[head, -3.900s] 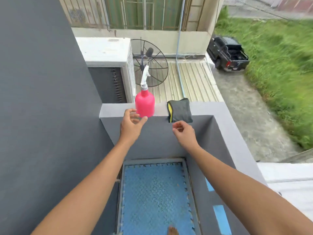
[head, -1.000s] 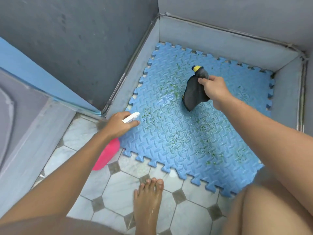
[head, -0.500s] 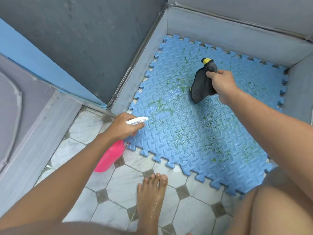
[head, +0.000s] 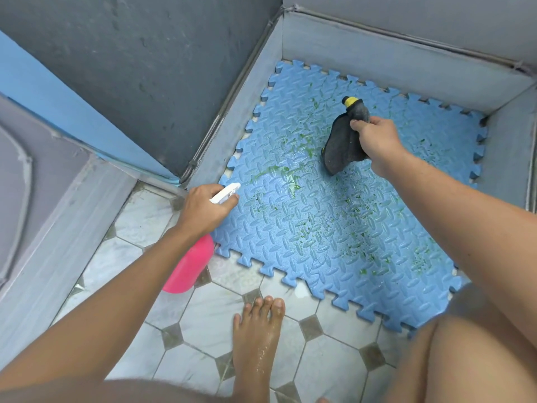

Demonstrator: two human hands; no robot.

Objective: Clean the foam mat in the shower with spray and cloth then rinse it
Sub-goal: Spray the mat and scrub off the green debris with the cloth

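A blue foam mat [head: 343, 228] with jigsaw edges lies in the grey shower corner, flecked with green dirt and wet near its left side. My left hand [head: 203, 209] grips the white trigger head of a pink spray bottle [head: 189, 266], nozzle over the mat's left edge. Above the mat's far middle, my right hand [head: 374, 138] holds a dark grey cloth [head: 341, 144] with a yellow corner; the cloth hangs down toward the mat.
Low grey walls [head: 392, 50] box the mat in on the far, left and right sides. White tiled floor [head: 203, 321] with dark diamond insets lies in front. A bare foot [head: 258, 335] stands on the tiles, a knee [head: 465, 359] at lower right.
Since 3.9 s ago both hands took the bottle and cloth from the ledge down to the mat. In the last second a wet, smeared green patch appeared on the mat's left part.
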